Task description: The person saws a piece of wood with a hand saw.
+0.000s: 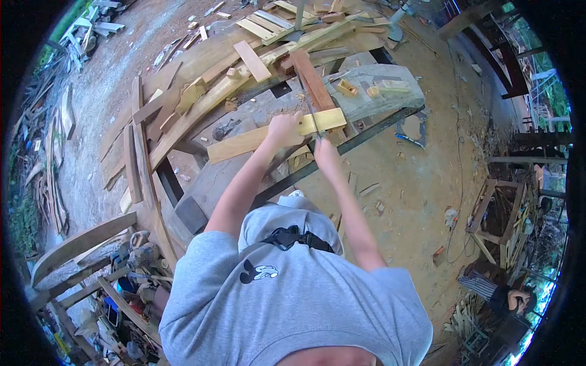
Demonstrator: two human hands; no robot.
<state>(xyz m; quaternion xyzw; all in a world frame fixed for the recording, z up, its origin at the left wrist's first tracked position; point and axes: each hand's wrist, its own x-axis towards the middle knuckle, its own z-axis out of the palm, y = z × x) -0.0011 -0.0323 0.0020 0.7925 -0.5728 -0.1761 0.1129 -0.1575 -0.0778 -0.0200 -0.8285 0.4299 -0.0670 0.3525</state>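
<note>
A long pale wooden board (239,144) lies across the grey workbench (400,105), its right end brighter yellow. My left hand (284,128) is closed over the board near its middle, pressing it to the bench. My right hand (326,152) is wrapped round the near end of a thin, dark-bladed saw (314,121); its handle is mostly hidden by my fingers. The blade crosses the board just right of my left hand and points away from me. Beyond the board, a reddish-brown timber block (312,82) lies on the bench beside the blade.
A small wooden block plane (347,88) and wood offcuts (394,86) sit on the bench's right side. Long planks (201,104) are piled behind and left. A curved wooden piece (82,244) stands at lower left. A person (500,297) is at lower right, near a wooden frame (497,213).
</note>
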